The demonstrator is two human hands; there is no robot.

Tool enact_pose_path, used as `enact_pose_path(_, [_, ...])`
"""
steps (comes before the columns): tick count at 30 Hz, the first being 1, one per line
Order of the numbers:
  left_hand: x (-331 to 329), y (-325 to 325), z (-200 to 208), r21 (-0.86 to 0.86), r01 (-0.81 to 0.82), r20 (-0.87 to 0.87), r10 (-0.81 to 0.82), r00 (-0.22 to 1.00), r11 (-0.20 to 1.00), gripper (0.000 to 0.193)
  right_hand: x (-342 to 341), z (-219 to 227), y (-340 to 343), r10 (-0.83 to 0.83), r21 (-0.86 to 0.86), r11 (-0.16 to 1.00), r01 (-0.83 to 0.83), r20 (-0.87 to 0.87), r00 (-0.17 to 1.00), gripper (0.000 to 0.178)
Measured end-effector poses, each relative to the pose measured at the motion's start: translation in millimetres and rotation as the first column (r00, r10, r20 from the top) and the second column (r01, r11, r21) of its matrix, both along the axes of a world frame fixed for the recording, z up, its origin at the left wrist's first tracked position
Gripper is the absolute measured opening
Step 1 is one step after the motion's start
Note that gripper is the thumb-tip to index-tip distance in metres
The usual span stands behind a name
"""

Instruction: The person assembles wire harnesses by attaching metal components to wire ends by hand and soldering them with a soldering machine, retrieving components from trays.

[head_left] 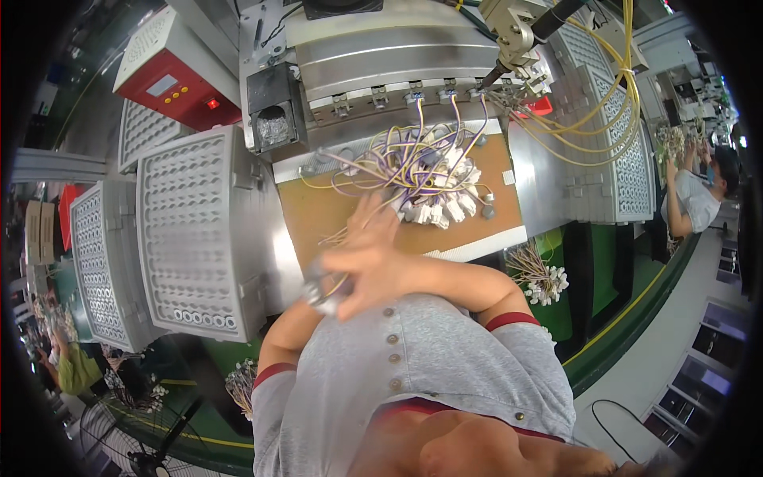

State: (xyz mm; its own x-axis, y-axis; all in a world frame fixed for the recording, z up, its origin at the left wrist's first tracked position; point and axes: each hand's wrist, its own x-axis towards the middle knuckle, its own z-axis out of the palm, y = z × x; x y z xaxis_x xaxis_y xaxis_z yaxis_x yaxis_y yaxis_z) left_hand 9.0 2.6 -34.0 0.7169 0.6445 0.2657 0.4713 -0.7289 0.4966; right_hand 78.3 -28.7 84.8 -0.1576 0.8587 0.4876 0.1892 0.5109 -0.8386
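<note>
My right forearm crosses in front of my chest, and my right hand (369, 266) is over the near left part of the brown work mat, smeared by motion. My left forearm (290, 326) rises from the lower left and meets the right hand; the overlap and blur keep me from separating the left fingers. At that meeting point sits a blurred grey-and-white thing (322, 290), its kind unclear, with a thin wire beside it. Just beyond the hands lies a tangled heap of purple and yellow wires (405, 163) with white plug connectors (441, 208).
Behind the mat (318, 215) stands a metal fixture (397, 67) with clamps; several wires run into it. Grey trays (191, 230) stand left, below a red control box (179, 75). More trays (612, 143) and yellow cables (632, 95) are right. A co-worker (699, 195) sits far right.
</note>
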Motion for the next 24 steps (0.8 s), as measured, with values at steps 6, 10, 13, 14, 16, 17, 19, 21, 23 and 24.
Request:
enact_pose_path(6, [-34.8,-8.6,21.7,-0.079,-0.242,0.242,0.254,0.936,0.967,0.035,118.6,-43.3,35.0,-0.597,-0.293,0.771,0.565,-0.028,0.802,0.015])
enact_pose_path(10, [-20.2,10.4,28.6,-0.085,-0.233,0.226,0.247,0.942,0.969,0.023,186.3,-48.0,42.5,-0.807,-0.521,0.556,0.648,-0.525,0.271,0.008])
enact_pose_path(13, [-27.7,16.0,24.7,-0.101,-0.18,0.168,0.195,0.966,0.979,0.019,186.0,-57.3,64.5,-0.736,-0.5,0.609,0.616,-0.645,0.205,0.009])
enact_pose_path(14, [-29.0,16.2,29.0,-0.102,-0.183,0.163,0.198,0.967,0.978,0.019,185.7,-60.5,68.7,-0.733,-0.495,0.618,0.61,-0.644,0.22,0.012])
enact_pose_path(16, [-30.3,16.3,37.4,-0.293,-0.212,0.181,0.271,0.945,0.932,0.022,188.3,-62.1,72.4,-0.678,-0.481,0.669,0.567,-0.708,0.198,0.012])
enact_pose_path(17, [-29.7,15.5,34.4,-0.297,-0.215,0.178,0.275,0.945,0.93,0.022,188.4,-60.6,73.3,-0.673,-0.459,0.669,0.585,-0.708,0.214,0.012])
enact_pose_path(19, [-29.7,11.7,27.5,-0.757,-0.166,0.296,0.558,0.775,0.632,0.021,188.7,-63.5,72.3,-0.673,-0.443,0.666,0.6,-0.704,0.227,0.011])
enact_pose_path(21, [-34.5,16.6,25.8,-0.686,-0.185,0.267,0.48,0.836,0.704,0.024,194.1,-70.3,75.0,-0.677,-0.448,0.641,0.623,-0.713,0.183,0.009])
enact_pose_path(23, [-35.0,19.9,23.7,-0.608,-0.191,0.229,0.401,0.887,0.77,0.026,194.8,-69.7,72.0,-0.681,-0.442,0.649,0.619,-0.701,0.213,0.007])
enact_pose_path(24, [-31.6,20.2,22.8,-0.47,-0.192,0.208,0.32,0.924,0.861,0.025,194.6,-68.2,72.3,-0.679,-0.431,0.66,0.616,-0.693,0.243,0.006])
